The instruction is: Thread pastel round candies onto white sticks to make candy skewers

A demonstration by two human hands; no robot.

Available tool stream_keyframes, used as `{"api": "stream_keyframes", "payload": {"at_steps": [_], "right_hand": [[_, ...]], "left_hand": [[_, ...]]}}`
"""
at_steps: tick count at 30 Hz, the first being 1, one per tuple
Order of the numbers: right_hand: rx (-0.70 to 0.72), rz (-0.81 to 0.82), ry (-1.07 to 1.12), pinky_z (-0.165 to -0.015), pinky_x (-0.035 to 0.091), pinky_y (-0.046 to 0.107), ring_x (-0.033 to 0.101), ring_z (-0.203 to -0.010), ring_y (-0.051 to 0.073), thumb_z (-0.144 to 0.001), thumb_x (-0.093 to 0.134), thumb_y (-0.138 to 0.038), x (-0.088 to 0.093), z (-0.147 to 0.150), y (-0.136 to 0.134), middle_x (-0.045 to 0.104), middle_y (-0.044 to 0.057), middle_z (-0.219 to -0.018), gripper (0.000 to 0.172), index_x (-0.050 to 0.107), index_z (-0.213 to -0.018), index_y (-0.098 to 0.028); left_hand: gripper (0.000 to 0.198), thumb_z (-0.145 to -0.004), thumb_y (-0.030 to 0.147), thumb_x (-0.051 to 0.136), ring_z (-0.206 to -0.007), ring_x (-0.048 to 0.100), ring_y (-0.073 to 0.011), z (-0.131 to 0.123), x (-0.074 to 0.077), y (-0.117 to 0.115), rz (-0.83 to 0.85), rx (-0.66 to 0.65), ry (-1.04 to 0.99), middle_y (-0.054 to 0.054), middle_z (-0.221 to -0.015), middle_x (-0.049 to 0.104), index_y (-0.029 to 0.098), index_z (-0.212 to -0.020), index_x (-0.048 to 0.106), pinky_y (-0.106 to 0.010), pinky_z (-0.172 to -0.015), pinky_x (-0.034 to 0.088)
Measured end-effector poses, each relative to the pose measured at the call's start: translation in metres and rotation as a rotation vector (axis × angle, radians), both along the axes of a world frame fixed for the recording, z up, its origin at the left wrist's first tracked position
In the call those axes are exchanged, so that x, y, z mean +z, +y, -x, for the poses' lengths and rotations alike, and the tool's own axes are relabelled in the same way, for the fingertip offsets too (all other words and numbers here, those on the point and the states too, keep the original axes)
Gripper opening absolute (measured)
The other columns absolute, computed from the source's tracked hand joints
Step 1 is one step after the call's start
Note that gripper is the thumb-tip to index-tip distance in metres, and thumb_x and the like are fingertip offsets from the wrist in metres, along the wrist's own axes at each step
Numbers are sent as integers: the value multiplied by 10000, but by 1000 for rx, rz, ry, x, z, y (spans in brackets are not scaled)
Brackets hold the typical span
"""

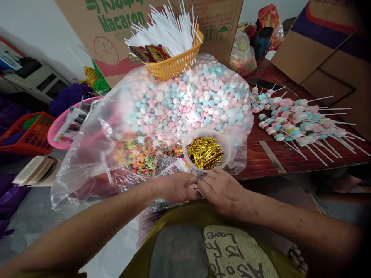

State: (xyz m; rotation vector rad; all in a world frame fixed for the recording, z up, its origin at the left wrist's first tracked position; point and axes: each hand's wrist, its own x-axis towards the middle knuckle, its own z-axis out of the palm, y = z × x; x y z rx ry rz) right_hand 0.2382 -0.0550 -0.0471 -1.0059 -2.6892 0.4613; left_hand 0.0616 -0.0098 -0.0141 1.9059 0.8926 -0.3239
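Note:
My left hand (174,187) and my right hand (222,189) meet at the table's near edge, fingers curled and pinched together on something small that I cannot make out, perhaps clear wrapping. Just beyond them stands a clear plastic cup (223,144) of gold twist ties (205,152). Behind it lies a big clear bag (185,104) full of pink, blue and white candies. To its left sits a packet of coloured ring candies (139,156).
Finished candy skewers (298,119) lie in a row on the wooden table (266,162) at right. An orange basket (174,63) of white sticks rests on the bag. Cardboard boxes (116,31) stand behind; pink (55,131) and red (29,133) baskets are at left.

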Motion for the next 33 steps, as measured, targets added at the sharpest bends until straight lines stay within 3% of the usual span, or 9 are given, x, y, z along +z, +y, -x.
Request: {"api": "stream_keyframes", "payload": {"at_steps": [4,6,7,12,14,16,22,29,33], "right_hand": [[-214,857,338,-434,382,245,365,-382,112,-865,268,-185,13,0,2,323,-59,-428,247,369,-641,-212],[-214,1250,465,-402,354,233,319,-340,104,-866,271,-252,21,-4,13,263,-82,-390,249,352,-633,-219],[-206,1274,466,-415,360,232,351,-358,103,-875,289,-294,24,-6,22,322,-70,-404,269,388,-639,-209],[-524,369,118,-618,388,259,542,-707,152,-871,430,-262,14,6,85,606,76,-762,238,550,-700,-148],[-568,304,35,-630,369,280,543,-717,181,-781,523,-168,-1,20,103,598,98,-711,186,530,-597,-141],[-573,321,21,-613,355,285,538,-673,184,-710,566,-110,-12,29,111,577,90,-639,195,502,-529,-145],[-599,214,197,-685,388,259,540,-758,156,-848,476,-253,-2,8,104,603,51,-800,207,541,-671,-166],[-529,324,472,-647,423,271,546,-693,158,-816,399,-178,10,2,75,606,29,-745,157,541,-883,-174],[-495,380,599,-680,441,294,568,-722,175,-793,442,-178,5,9,67,637,24,-788,542,366,-1328,-142]], "left_hand": [[183,-868,183,431,-682,580,-190,12,-2,-15,-894,-157,-107,-80,-781,657,171,-891,613,-307,-616,421],[218,-893,197,414,-683,581,-179,18,-13,-22,-1001,-99,-270,-86,-810,674,182,-921,629,-307,-624,420],[217,-896,216,421,-685,581,-173,20,-19,-25,-973,15,-334,-82,-808,676,184,-903,635,-302,-630,425],[205,-795,363,577,-585,561,-122,18,-42,-24,-217,1094,-447,-11,-706,638,169,-835,628,-234,-538,443],[257,-688,367,665,-506,545,-100,16,-42,-19,61,1374,-496,0,-685,637,156,-830,630,-202,-444,396],[301,-597,337,723,-451,543,-96,16,-40,-16,198,1504,-584,0,-654,638,141,-809,639,-185,-380,341],[269,-528,269,771,-399,561,-111,13,-37,-5,307,1529,-800,-4,-589,647,127,-730,667,-167,-312,294],[280,-495,232,830,-378,485,-61,-12,-26,15,433,1340,-984,2,-547,639,122,-724,713,-162,-327,295],[252,-463,191,844,-419,510,-67,-23,-18,19,525,1270,-1017,11,-518,623,125,-666,709,-176,-409,391]]}}
